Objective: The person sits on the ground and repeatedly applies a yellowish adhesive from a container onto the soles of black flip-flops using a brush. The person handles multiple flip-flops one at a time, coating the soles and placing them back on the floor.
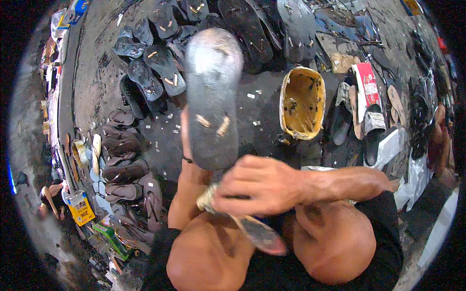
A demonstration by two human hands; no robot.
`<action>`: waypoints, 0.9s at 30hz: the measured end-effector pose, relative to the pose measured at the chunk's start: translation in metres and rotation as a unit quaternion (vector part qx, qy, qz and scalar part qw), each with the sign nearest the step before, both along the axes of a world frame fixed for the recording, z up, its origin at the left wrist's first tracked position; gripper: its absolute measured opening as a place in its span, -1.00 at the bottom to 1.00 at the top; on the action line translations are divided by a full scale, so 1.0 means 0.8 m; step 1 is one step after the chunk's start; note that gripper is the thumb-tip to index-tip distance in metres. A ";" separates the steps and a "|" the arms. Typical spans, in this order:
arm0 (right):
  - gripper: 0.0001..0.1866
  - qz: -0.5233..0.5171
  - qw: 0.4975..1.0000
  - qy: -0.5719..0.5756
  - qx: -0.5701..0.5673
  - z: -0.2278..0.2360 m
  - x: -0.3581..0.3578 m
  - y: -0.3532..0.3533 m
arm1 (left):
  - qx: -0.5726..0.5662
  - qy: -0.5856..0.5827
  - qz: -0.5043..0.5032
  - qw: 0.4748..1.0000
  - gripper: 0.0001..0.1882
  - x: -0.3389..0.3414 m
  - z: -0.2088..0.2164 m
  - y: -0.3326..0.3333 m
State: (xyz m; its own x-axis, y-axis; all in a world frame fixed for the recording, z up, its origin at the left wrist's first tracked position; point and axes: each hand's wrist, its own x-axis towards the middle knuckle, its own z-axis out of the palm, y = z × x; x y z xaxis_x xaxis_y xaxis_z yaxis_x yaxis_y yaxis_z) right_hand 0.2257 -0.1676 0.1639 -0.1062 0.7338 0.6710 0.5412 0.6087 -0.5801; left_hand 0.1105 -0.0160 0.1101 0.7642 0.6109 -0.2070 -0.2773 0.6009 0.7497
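Note:
A black shoe sole (213, 92), glossy at its top end, stands raised in front of me with two small pale strips on its lower half. Behind it is my left hand (185, 131), mostly hidden, holding it up; a thin dark band circles that wrist. Just below the sole, my right hand (257, 186) is closed on a tool with a cream, wrapped-looking end (206, 200) and a flat dark end (264, 236) edged in red. The right hand is slightly blurred, and I cannot make out the tool's exact kind.
Past the sole, to its right, stands a yellow tub (302, 73) stained inside. Many black soles (165, 70) lie at the far left and top. Brown sandals (124, 172) line the left side. Sandals (374, 126) and a red-and-white box (366, 82) are at right. Another person (53, 194) shows far left.

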 end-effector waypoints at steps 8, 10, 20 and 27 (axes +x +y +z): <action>-0.75 -0.284 0.948 0.127 -0.069 -0.049 0.129 0.085 | -0.214 0.010 0.095 0.972 -0.55 -0.006 -0.021 -0.014; -0.74 -0.230 0.967 0.104 -0.041 -0.043 0.090 0.069 | -0.211 0.055 0.124 0.968 -0.51 -0.018 -0.030 -0.009; -0.58 -0.016 0.976 0.012 -0.216 -0.042 -0.002 0.009 | -0.116 0.039 0.136 0.983 -0.61 -0.041 -0.067 0.042; -0.80 -0.189 0.894 0.187 -0.360 -0.079 0.008 -0.036 | 0.098 0.328 0.158 0.926 -0.76 -0.258 -0.172 -0.069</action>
State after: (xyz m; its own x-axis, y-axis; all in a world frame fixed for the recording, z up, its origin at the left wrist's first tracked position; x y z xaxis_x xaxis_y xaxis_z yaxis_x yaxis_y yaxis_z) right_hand 0.2320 -0.1964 0.1007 0.3743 0.9258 -0.0534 0.3162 -0.1816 -0.9312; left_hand -0.0959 -0.0714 -0.0273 0.2898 0.8577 -0.4246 0.1364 0.4021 0.9054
